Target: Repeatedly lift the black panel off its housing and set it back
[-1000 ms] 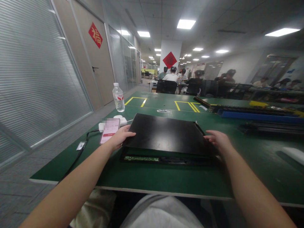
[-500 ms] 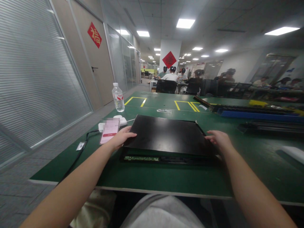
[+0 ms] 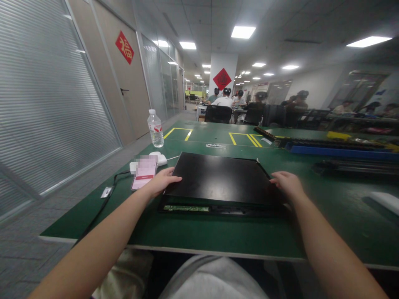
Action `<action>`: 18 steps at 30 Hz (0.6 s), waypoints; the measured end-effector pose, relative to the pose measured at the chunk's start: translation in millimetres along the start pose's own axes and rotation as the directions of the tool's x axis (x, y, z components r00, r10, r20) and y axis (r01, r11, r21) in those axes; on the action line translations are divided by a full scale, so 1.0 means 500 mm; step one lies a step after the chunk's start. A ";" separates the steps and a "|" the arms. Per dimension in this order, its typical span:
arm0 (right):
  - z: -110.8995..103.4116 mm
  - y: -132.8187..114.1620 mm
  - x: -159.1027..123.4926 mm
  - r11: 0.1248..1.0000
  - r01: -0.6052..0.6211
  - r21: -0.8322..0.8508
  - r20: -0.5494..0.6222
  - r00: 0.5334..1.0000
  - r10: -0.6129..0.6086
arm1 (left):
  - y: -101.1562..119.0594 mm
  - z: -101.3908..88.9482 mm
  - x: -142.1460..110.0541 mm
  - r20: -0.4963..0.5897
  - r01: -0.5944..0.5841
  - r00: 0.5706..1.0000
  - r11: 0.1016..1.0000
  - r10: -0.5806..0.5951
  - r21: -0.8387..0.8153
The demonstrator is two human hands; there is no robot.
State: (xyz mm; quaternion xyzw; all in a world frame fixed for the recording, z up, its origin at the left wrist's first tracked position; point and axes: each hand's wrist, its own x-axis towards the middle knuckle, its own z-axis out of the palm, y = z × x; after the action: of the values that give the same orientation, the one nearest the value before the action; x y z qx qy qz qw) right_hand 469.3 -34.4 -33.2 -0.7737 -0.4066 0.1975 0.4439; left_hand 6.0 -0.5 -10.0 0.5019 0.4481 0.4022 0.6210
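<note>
A flat, dark LCD panel (image 3: pixel 215 176) lies over a black frame (image 3: pixel 243 211) on the table in front of me. Along the near side of the frame, a green circuit board strip (image 3: pixel 186 208) shows below the panel's edge. My left hand (image 3: pixel 163 182) grips the panel's left edge, thumb on top and fingers partly hidden underneath. At the right edge, my right hand (image 3: pixel 287 185) has its fingers curled and pinched by the panel and frame corner. Whether it grips the panel, the frame or both is hard to make out.
A phone (image 3: pixel 145 174) and a white charger-like item (image 3: pixel 158 158) lie left of the panel, with a black cable (image 3: pixel 112 187). Behind them stands a water bottle (image 3: pixel 155 128). Dark strips and a blue bar (image 3: pixel 339 151) lie at right, near a white object (image 3: pixel 385 202). People sit farther back.
The panel's left edge has shifted slightly to the right, together with my left hand. My right hand's fingers are curled more tightly at the right edge.
</note>
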 end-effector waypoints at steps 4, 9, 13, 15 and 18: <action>-0.002 0.006 0.005 0.991 0.026 -0.128 0.012 1.000 -0.025 | -0.004 -0.003 0.001 0.019 -0.030 0.999 0.999 0.029 0.038; -0.005 -0.003 0.000 0.975 0.041 -0.221 0.014 0.999 -0.038 | -0.008 -0.006 0.005 0.022 -0.020 1.000 1.000 0.020 0.021; -0.005 -0.010 -0.006 0.961 0.064 -0.269 0.005 0.998 -0.065 | -0.012 -0.007 0.011 -0.040 -0.007 0.999 1.000 0.007 -0.009; -0.004 -0.012 -0.008 0.956 0.084 -0.281 0.006 0.996 -0.085 | -0.013 -0.007 0.012 -0.076 0.011 0.997 1.000 -0.010 0.014; -0.005 -0.014 -0.010 0.945 0.096 -0.311 0.005 0.995 -0.100 | -0.013 -0.006 0.010 -0.094 0.014 0.995 0.998 -0.008 0.060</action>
State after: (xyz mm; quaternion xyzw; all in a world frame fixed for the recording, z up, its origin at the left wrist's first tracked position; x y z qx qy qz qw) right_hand 464.6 -37.6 -26.2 -0.8138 -0.4682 0.1044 0.3279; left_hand 4.7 4.0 -17.7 0.4983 0.4916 0.4082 0.5860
